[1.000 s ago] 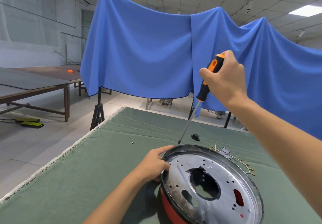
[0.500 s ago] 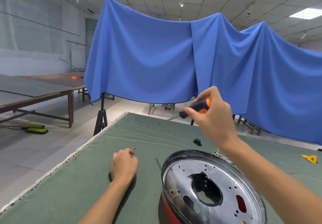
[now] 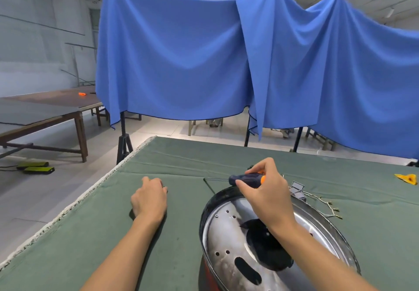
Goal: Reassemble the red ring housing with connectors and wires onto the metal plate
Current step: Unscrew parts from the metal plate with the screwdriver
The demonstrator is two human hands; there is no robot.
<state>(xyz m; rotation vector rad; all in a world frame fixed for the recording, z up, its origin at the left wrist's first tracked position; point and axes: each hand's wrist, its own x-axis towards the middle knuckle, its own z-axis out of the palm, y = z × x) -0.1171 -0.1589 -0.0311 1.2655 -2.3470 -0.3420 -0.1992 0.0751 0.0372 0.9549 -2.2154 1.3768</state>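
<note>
The metal plate (image 3: 229,241) lies on the red ring housing (image 3: 209,275) at the near right of the worktop (image 3: 108,234). The right hand (image 3: 267,195) grips a screwdriver (image 3: 247,179) low and level over its far rim; it should come down gently, clear of the wires (image 3: 322,202). The left hand (image 3: 149,199) rests with curled fingers, perhaps on a small screw, I cannot tell. Green cloth covers the worktop; a blue curtain (image 3: 204,59) hangs behind.
</note>
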